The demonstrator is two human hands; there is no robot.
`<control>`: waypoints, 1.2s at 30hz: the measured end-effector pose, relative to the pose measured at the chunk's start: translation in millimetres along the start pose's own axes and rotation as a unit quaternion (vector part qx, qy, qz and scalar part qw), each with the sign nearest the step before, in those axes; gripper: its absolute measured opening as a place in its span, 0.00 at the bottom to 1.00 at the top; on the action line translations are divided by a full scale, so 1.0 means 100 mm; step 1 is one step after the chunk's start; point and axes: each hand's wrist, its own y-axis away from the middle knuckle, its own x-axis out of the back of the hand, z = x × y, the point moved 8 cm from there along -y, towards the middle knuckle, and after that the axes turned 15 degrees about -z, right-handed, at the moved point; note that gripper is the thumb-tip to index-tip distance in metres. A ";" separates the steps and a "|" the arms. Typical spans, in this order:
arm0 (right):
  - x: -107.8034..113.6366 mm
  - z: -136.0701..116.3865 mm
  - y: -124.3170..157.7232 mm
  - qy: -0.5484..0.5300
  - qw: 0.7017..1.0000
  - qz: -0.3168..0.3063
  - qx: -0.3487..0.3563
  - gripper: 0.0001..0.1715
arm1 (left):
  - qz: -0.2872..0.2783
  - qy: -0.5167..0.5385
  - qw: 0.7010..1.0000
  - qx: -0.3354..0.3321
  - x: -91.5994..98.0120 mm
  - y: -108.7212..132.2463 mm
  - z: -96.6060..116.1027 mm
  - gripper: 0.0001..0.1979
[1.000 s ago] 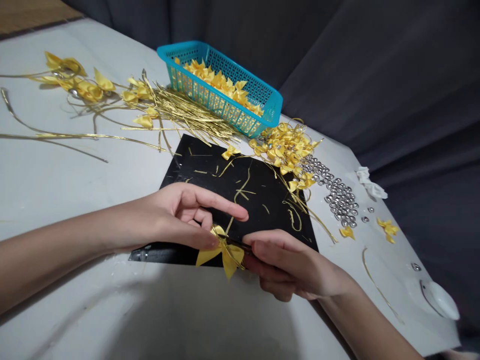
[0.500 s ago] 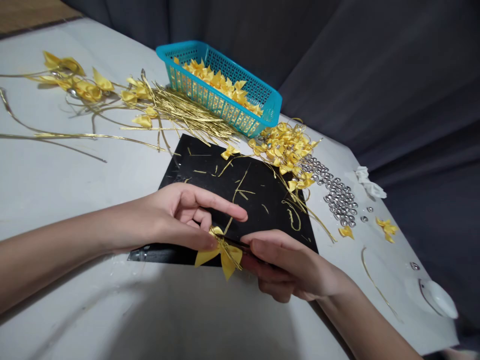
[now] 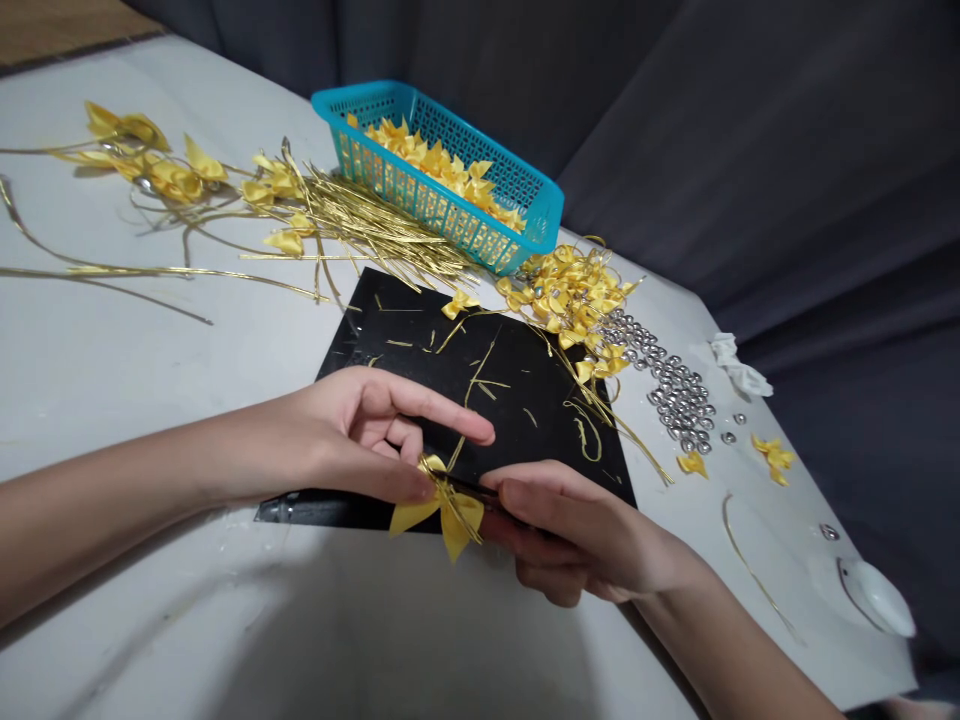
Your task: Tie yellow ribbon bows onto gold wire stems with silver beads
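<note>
A small yellow ribbon bow (image 3: 448,512) with gold wire wound round its middle is held between both hands over the near edge of a black mat (image 3: 517,385). My left hand (image 3: 360,430) pinches the bow's knot with thumb and middle fingers, its index finger stretched out over the mat. My right hand (image 3: 577,535) is closed on the gold wire just right of the bow; the wire end is hidden in the fingers.
A blue basket (image 3: 525,190) of yellow bows stands at the back. Gold wire strips (image 3: 367,225) and finished bows (image 3: 161,170) lie left of it, a bow pile (image 3: 574,290) and silver beads (image 3: 679,390) right of the mat. A white spoon (image 3: 877,595) lies far right.
Almost nothing. The bow and both hands have shifted very slightly to the left; the grips are the same.
</note>
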 end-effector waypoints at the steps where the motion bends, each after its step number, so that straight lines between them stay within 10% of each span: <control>1: 0.00 0.00 0.00 -0.004 1.000 -0.001 -0.002 0.25 | 0.000 0.000 1.000 0.001 0.00 0.00 0.00 0.21; 36: -0.01 0.02 0.00 0.005 1.000 0.011 -0.016 0.25 | -0.044 -0.043 0.998 -0.016 0.02 -0.07 -0.07 0.21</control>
